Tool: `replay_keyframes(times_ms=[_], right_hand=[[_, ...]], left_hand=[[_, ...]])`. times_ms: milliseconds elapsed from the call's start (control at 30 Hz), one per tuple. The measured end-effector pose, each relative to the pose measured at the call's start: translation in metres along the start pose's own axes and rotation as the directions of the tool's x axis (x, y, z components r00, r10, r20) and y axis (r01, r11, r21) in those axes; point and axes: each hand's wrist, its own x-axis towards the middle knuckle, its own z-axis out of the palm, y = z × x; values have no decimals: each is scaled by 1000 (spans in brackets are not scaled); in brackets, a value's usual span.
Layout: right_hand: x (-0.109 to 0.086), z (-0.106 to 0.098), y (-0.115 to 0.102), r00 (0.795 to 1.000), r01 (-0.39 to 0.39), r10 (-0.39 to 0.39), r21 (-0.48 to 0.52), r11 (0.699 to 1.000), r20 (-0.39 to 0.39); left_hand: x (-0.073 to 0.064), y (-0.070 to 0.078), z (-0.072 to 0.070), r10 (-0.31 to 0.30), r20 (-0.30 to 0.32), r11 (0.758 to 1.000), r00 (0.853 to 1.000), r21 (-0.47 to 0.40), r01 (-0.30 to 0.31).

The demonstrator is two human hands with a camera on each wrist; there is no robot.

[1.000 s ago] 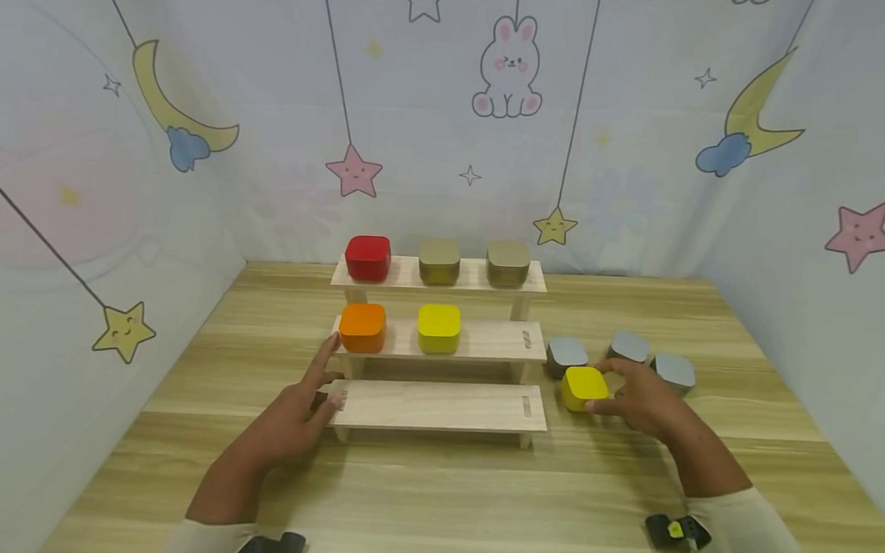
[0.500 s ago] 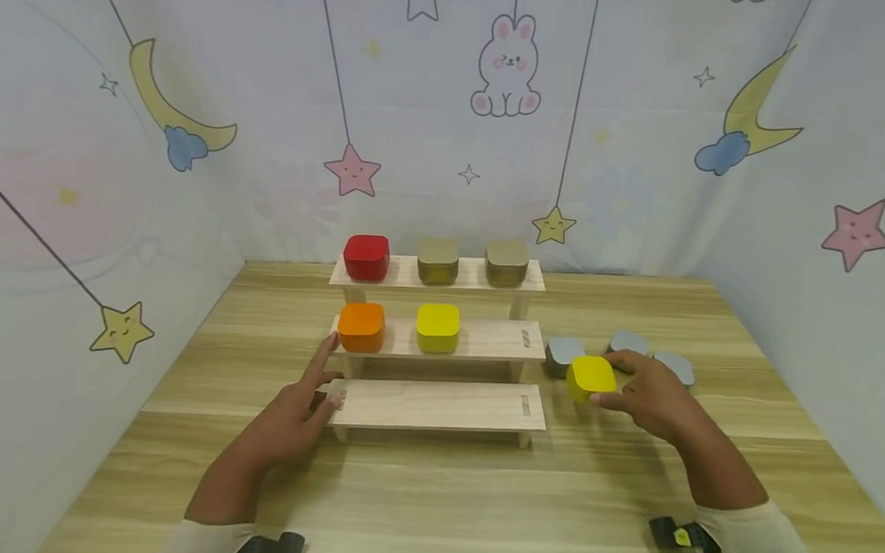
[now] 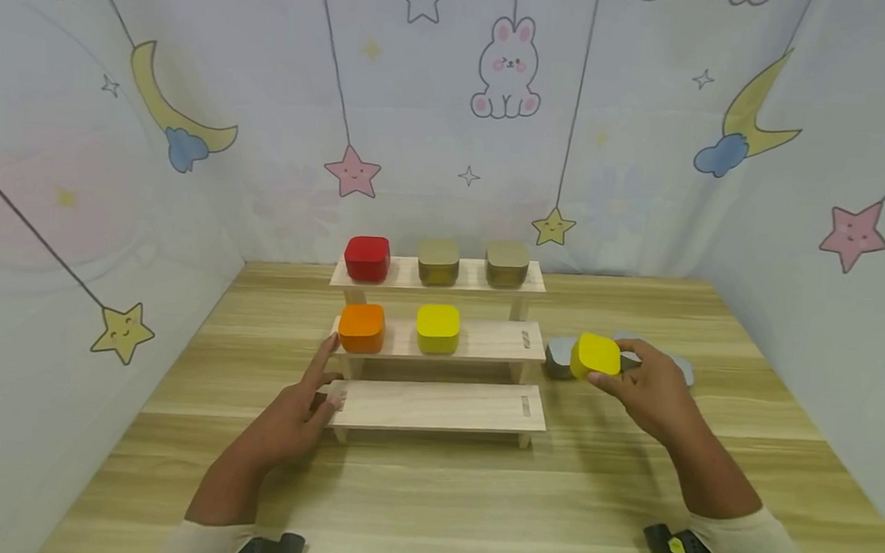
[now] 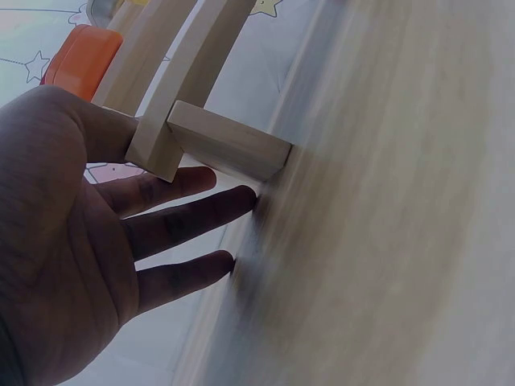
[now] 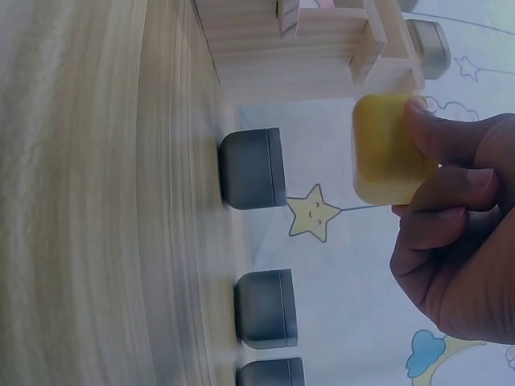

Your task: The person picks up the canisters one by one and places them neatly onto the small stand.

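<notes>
My right hand (image 3: 656, 396) pinches a small yellow rounded-square box (image 3: 596, 357) between thumb and fingers; the right wrist view shows this yellow box (image 5: 386, 153) raised off the table. My left hand (image 3: 296, 419) is at the left end of a three-step wooden rack, with thumb at the bottom shelf (image 3: 436, 406) and index finger beside the middle one. In the left wrist view its other fingers are extended, tips near the table. An orange box (image 3: 361, 328) and a second yellow box (image 3: 438, 329) sit on the middle shelf (image 3: 487, 340).
On the top shelf (image 3: 401, 272) stand a red box (image 3: 367, 259) and two dull gold boxes (image 3: 438, 262). Right of the rack, grey lidded boxes (image 5: 251, 169) stand on the wooden table (image 3: 431, 501), partly covered by my right hand in the head view. Printed cloth walls surround the table.
My right hand has lifted the yellow box up and slightly right, and the box has tilted. It now overlaps the grey boxes in the head view. My left hand stays in place.
</notes>
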Motion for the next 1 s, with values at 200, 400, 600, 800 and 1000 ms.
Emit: replay_keyframes(times_ms=[200,400,600,800,1000], right_hand=[[-1,0,-5,998,-7,9,38,999,-61],[1,-1,-17,996,7,-2,55,998,-87],[3,-5,-31,994,49,-44,47,998,-104],[7,-5,-47,995,76,-72,47,996,-74],[10,-4,-64,996,89,-88,22,996,-24]], left_hand=[[1,0,1,14,-1,1000,1000,-3,-14],[0,-1,1,10,-4,1000,1000,-4,-10],[0,0,0,5,-4,1000,1000,-4,-5],[0,-1,0,2,-3,1000,1000,-8,-2],[0,-1,1,16,-12,1000,1000,-3,-16]])
